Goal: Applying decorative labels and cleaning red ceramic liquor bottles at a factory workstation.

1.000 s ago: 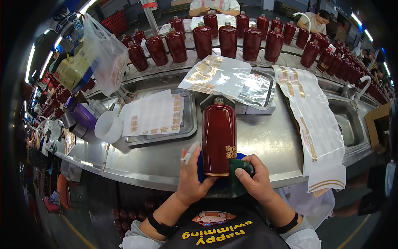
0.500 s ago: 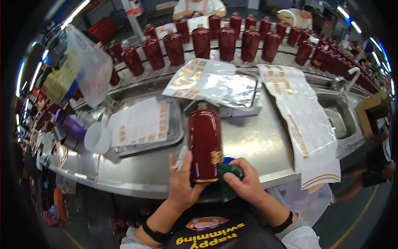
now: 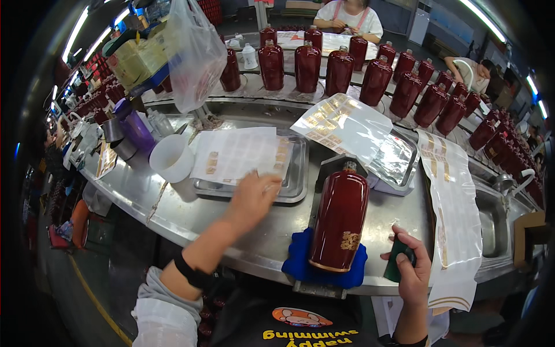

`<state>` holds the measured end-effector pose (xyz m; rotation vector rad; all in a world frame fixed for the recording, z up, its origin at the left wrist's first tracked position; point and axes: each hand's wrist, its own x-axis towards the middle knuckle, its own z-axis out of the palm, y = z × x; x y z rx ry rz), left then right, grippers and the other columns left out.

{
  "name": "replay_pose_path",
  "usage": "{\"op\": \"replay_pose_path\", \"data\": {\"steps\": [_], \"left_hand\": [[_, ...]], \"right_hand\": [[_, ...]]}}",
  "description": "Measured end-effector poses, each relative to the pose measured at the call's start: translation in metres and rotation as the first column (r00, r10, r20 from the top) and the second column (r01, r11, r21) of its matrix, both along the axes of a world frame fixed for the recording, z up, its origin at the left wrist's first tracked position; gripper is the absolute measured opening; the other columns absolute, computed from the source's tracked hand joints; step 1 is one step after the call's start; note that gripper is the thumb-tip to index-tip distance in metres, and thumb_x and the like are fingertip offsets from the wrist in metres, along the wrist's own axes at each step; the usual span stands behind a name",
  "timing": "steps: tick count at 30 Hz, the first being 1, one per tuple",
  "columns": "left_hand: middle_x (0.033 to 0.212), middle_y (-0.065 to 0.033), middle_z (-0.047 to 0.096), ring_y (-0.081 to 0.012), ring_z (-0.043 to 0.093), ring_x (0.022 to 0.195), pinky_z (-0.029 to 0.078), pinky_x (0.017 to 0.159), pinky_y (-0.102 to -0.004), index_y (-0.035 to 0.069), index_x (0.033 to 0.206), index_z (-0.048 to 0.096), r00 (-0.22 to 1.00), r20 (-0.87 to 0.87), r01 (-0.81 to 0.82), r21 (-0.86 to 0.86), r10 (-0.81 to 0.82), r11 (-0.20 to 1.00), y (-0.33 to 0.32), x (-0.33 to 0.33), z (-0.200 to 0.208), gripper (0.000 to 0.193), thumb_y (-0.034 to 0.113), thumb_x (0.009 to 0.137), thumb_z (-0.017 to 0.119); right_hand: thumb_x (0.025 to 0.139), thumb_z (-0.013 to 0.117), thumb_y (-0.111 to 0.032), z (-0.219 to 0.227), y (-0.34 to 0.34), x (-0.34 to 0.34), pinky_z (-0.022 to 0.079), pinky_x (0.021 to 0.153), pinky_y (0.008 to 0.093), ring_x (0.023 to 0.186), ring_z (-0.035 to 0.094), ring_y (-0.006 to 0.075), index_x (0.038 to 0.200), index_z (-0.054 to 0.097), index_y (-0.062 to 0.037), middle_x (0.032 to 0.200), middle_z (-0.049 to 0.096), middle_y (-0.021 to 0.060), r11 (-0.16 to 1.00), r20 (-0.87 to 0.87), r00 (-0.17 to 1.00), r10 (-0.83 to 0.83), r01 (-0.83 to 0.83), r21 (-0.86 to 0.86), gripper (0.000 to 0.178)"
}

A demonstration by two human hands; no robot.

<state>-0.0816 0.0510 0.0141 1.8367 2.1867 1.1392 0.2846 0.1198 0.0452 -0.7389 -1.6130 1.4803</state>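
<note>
A dark red glossy bottle (image 3: pixel 340 217) lies tilted in front of me, its neck pointing away. It rests on a blue cloth (image 3: pixel 298 257) over a metal stand, and a gold decal (image 3: pixel 350 240) sits on its side near the base. My right hand (image 3: pixel 415 266), right of the bottle and apart from it, grips a small dark green flat scraper (image 3: pixel 399 260). Over the near edge of a metal tray (image 3: pixel 298 188), my left hand (image 3: pixel 254 199) reaches by a white decal sheet (image 3: pixel 240 151); its fingers are bent and blurred, so what they hold is unclear.
More red bottles (image 3: pixel 307 68) stand in a row beyond the steel table (image 3: pixel 231 231). Decal sheets (image 3: pixel 347 124) lie at the back and right (image 3: pixel 454 202), near a sink (image 3: pixel 491 222). A white tub (image 3: pixel 171 159) and hanging plastic bag (image 3: pixel 196 58) are left. People work opposite.
My left hand has left the bottle and moved to the tray on the left. My right hand has drawn away rightward with the scraper. The view has turned left.
</note>
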Motion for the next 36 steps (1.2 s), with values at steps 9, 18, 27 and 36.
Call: {"op": "replay_pose_path", "data": {"steps": [9, 18, 27, 36], "left_hand": [[0.1, -0.0137, 0.068, -0.0194, 0.063, 0.089, 0.05, 0.077, -0.0339, -0.003, 0.11, 0.066, 0.939, 0.277, -0.125, -0.272, 0.202, 0.954, 0.198, -0.067, 0.007, 0.046, 0.034, 0.083, 0.072], [0.102, -0.0239, 0.071, -0.0396, 0.069, 0.096, 0.054, 0.086, -0.0428, -0.001, 0.093, 0.075, 0.949, 0.195, -0.161, -0.368, 0.246, 0.916, 0.24, -0.081, -0.023, 0.035, 0.029, 0.075, 0.072], [0.1, -0.0187, 0.071, -0.0366, 0.067, 0.099, 0.051, 0.085, -0.0457, 0.011, 0.096, 0.067, 0.915, 0.026, -0.391, -0.182, 0.402, 0.902, 0.212, -0.048, -0.002, 0.016, 0.021, 0.089, 0.057], [0.105, -0.0179, 0.07, -0.0367, 0.065, 0.103, 0.05, 0.086, -0.0459, 0.01, 0.1, 0.065, 0.939, 0.131, -0.292, -0.188, 0.318, 0.938, 0.206, -0.056, -0.003, 0.022, 0.027, 0.091, 0.056]], "right_hand": [[0.091, 0.041, 0.014, 0.031, 0.04, 0.002, 0.057, 0.082, 0.03, 0.126, 0.055, 0.0259, 0.117, 0.063, 0.0011, 0.144, 0.048, 0.0203, 0.982, 0.189, 0.981, 0.044, -0.077, 0.17, 0.036], [0.092, 0.045, 0.012, 0.033, 0.052, 0.007, 0.057, 0.08, 0.0297, 0.113, 0.061, 0.0226, 0.115, 0.064, 0.0017, 0.137, 0.054, 0.0195, 0.961, 0.221, 0.975, 0.004, -0.065, 0.268, 0.032], [0.089, 0.045, 0.013, 0.038, 0.064, 0.006, 0.056, 0.078, 0.0274, 0.103, 0.063, 0.0164, 0.115, 0.064, 0.0002, 0.135, 0.057, 0.0155, 0.939, 0.258, 0.966, -0.008, -0.081, 0.335, 0.034], [0.09, 0.046, 0.011, 0.033, 0.075, -0.001, 0.054, 0.081, 0.0293, 0.105, 0.063, 0.0185, 0.116, 0.063, 0.001, 0.134, 0.057, 0.0149, 0.945, 0.382, 0.924, -0.021, -0.106, 0.31, 0.032]]}}
